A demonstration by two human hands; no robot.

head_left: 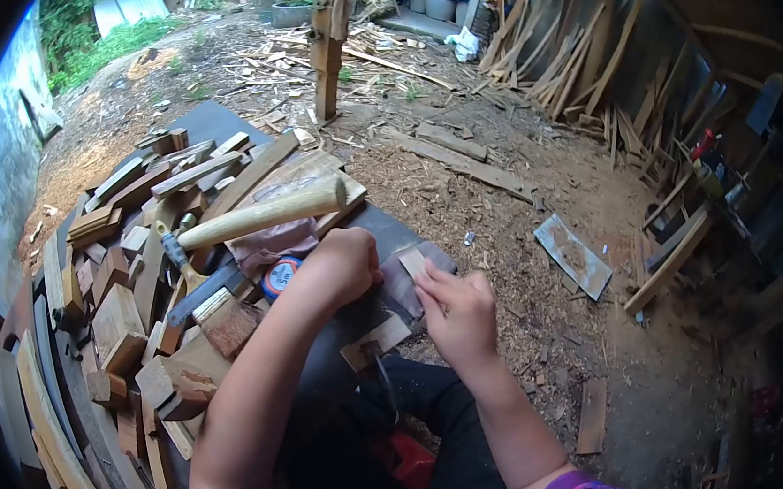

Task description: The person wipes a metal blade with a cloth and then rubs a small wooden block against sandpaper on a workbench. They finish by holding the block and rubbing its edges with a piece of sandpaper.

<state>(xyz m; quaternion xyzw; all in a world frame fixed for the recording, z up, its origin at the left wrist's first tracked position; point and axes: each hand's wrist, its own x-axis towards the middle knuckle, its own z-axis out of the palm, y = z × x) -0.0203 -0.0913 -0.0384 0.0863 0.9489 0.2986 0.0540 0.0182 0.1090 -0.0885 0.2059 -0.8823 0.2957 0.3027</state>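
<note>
My right hand (462,311) pinches a small pale wood piece (413,263) between thumb and fingers, over a greyish cloth (403,291) at the edge of the dark work surface (381,231). To its left, my left hand (350,263) is closed with the fingers curled away from view; what it holds, if anything, is hidden. Below the hands a flat wood block (377,340) lies near my lap with a dark metal part across it. A blue and red tape measure (282,277) sits left of my left hand, beside a pinkish cloth (274,243).
A mallet with a thick wooden handle (261,214) lies across the pile of wood offcuts (117,327) at left. A wooden post (330,52) stands ahead. Planks (580,47) lean at the back right. A flat board (573,256) lies on the shavings-covered ground.
</note>
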